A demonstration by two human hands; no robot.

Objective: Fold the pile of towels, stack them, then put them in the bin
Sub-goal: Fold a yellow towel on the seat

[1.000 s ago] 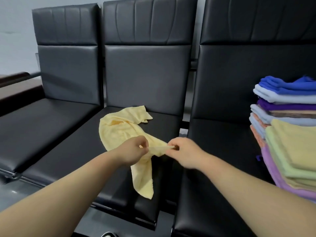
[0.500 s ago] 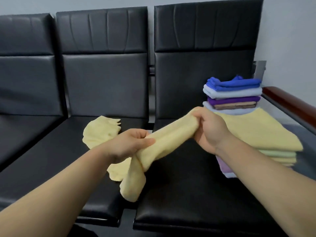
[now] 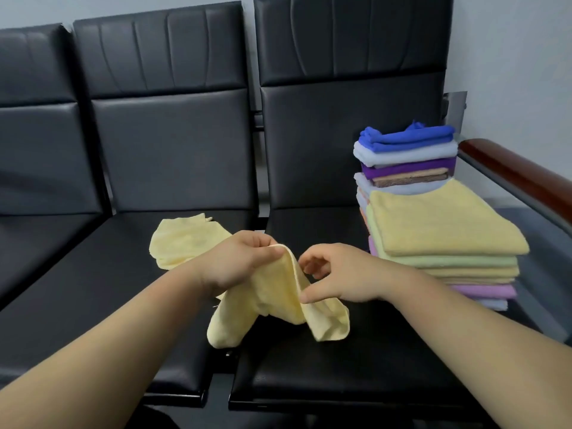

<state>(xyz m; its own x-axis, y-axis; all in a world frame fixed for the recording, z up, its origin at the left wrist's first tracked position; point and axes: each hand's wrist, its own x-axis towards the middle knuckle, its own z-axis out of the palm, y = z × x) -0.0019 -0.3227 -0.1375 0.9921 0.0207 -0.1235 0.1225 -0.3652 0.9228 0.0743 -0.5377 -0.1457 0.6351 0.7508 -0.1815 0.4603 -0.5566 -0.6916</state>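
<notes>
A: Where is the yellow towel (image 3: pixel 275 301)?

B: It is up off the chairs, between the two hands, over the gap where the middle seat (image 3: pixel 108 274) meets the right seat (image 3: pixel 356 360). Two loose ends hang down from it, toward the front of the right seat.

A: What is the left hand (image 3: pixel 238 261) doing?

B: It grips the towel at the top. The thumb and fingers pinch a folded edge, and the cloth drapes down from there.

A: And the right hand (image 3: pixel 337 274)?

B: It sits just beside the left one. Its fingers are curled and its thumb tip touches the towel's edge lower down. I cannot tell whether it really has hold of the cloth.

A: There is more yellow cloth behind the left hand.

B: Yes, it lies crumpled on the middle seat. It looks like the rest of the same towel, but the left wrist hides the join.

A: What about folded towels?

B: They are on the right seat, close to the wooden armrest (image 3: pixel 520 174). The front stack (image 3: pixel 445 230) has a flat yellow towel on top, with green, yellow, purple and pale blue layers under it. The back stack (image 3: pixel 408 140) stands against the chair's backrest and touches the front one. It has a bright blue towel on top, then pale blue, purple and brown.
</notes>
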